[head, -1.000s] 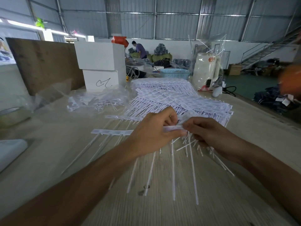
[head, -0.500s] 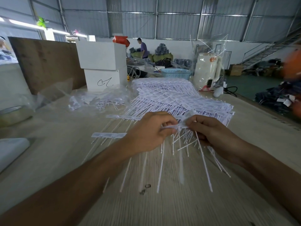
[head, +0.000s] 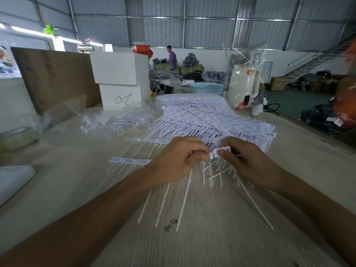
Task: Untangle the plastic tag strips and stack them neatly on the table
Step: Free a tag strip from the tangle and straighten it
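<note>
A white plastic tag strip [head: 219, 152] hangs between my two hands above the table [head: 212, 237], its thin tails dangling down toward me. My left hand [head: 177, 160] pinches the strip's left end with curled fingers. My right hand [head: 244, 160] pinches the flat white tab at its right end. Behind my hands a large layered stack of tag strips [head: 208, 118] lies on the table. Two separate strips [head: 130, 161] lie flat to the left of my left hand.
A clear bag with more strips [head: 115, 122] lies at the back left. White boxes [head: 119, 81], a brown board [head: 55, 78], a blue basket [head: 207, 87] and a bagged white appliance [head: 244, 83] stand at the far end. A person stands far back. Small metal bits [head: 171, 224] lie near me.
My hands have pulled slightly apart and lifted the strip. The right hand now shows a white tab between thumb and finger, and the dangling tails have swung.
</note>
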`<action>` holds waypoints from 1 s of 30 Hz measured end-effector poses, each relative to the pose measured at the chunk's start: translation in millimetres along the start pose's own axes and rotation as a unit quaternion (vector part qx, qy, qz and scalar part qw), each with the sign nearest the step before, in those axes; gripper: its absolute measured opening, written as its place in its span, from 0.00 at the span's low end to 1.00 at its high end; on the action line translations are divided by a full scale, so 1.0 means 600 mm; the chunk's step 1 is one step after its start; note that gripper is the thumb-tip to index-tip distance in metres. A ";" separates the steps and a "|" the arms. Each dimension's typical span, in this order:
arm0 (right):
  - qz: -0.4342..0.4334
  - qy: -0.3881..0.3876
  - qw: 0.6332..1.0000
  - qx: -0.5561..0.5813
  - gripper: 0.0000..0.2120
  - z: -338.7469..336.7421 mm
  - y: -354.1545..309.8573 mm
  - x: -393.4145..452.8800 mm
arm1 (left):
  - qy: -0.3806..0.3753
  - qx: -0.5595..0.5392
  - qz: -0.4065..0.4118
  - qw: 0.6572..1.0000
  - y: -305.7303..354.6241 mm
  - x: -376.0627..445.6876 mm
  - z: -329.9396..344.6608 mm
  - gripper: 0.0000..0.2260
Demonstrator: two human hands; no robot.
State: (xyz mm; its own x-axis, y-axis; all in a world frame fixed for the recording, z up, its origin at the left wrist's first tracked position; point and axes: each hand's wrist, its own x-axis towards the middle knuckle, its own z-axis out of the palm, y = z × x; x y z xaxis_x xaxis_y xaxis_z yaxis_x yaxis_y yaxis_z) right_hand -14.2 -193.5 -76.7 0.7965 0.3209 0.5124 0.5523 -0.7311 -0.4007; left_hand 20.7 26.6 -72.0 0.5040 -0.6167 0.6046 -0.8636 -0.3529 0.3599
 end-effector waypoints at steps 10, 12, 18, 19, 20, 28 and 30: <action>0.112 0.022 0.968 0.224 0.11 -0.022 0.017 -0.002 | 0.047 0.010 -0.001 0.999 0.003 0.004 0.007 0.10; 0.105 0.018 0.962 0.251 0.10 -0.012 0.002 0.001 | 0.043 0.022 -0.016 0.999 -0.002 0.001 0.008 0.11; 0.129 0.018 0.947 0.293 0.09 -0.016 -0.012 0.002 | 0.036 0.036 -0.048 0.998 -0.011 -0.004 0.015 0.10; 0.134 0.012 0.949 0.286 0.14 -0.019 -0.014 0.002 | 0.039 0.034 -0.050 0.997 -0.011 -0.004 0.017 0.10; 0.133 0.003 0.951 0.279 0.18 -0.022 -0.017 0.001 | 0.042 0.034 -0.049 0.997 -0.011 -0.004 0.018 0.10; 0.134 -0.010 0.957 0.256 0.21 -0.018 -0.027 -0.001 | 0.048 0.027 -0.053 0.997 -0.006 -0.005 0.022 0.10; 0.158 -0.024 0.950 0.269 0.18 -0.017 -0.024 -0.001 | 0.053 0.017 -0.059 0.997 -0.005 -0.005 0.022 0.11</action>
State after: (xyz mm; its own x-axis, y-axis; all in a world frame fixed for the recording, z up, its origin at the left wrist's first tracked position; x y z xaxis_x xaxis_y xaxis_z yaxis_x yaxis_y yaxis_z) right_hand -25.1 -189.5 -63.4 0.9467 0.1732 0.2717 0.3190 -0.3866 -0.8653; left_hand 21.6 20.2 -84.1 0.5981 -0.4924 0.6323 -0.7976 -0.4427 0.4098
